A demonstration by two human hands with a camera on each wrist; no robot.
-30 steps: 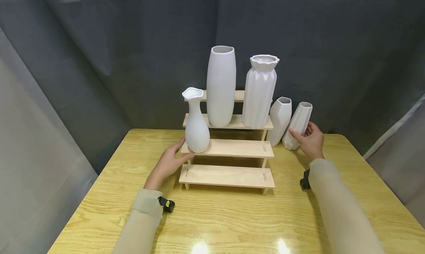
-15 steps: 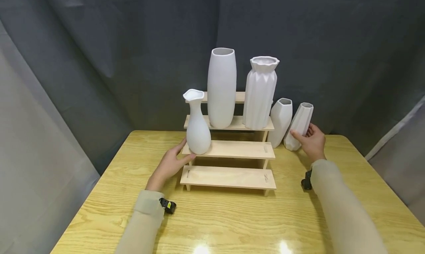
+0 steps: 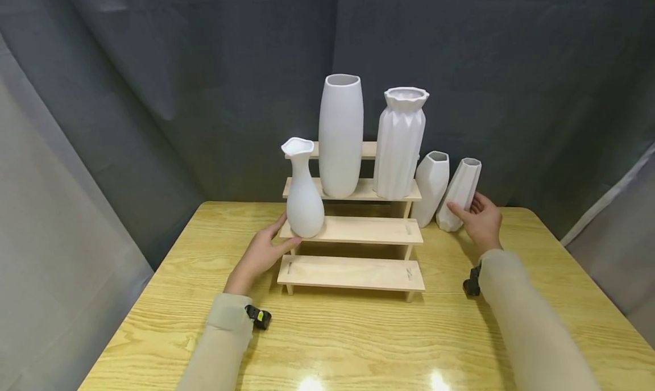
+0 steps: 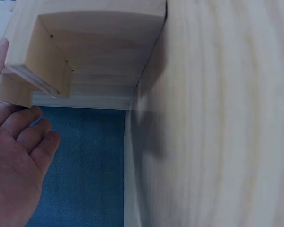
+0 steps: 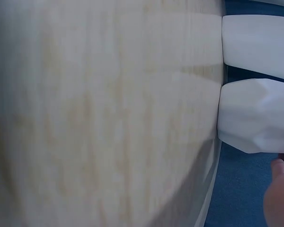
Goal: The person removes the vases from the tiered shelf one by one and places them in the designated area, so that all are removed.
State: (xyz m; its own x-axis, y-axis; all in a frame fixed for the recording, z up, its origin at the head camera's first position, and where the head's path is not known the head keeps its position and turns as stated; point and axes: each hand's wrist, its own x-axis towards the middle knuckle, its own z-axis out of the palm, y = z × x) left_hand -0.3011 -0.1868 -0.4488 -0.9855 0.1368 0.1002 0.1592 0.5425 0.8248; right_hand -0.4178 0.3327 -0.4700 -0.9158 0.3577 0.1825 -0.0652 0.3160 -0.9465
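Note:
My left hand [image 3: 261, 253] grips the left end of the tiered wooden stand [image 3: 358, 271], thumb at the front edge of its second step. Just above that thumb, a white vase [image 3: 305, 206] with a narrow neck and wavy rim stands on the same step. In the left wrist view, curled fingers [image 4: 31, 130] lie against the stand's end. At the right, my right hand [image 3: 481, 217] holds a slim faceted white vase [image 3: 459, 195] round its right side, thumb in front. That vase leans a little on the table; in the right wrist view only fingertips [image 5: 279, 168] show beside it.
On the third step stand a tall smooth vase [image 3: 341, 141] and a pleated vase [image 3: 401, 146]. Another faceted vase [image 3: 431, 186] sits on the table [image 3: 358, 340] between the stand and my right hand. A dark curtain [image 3: 204, 95] hangs behind.

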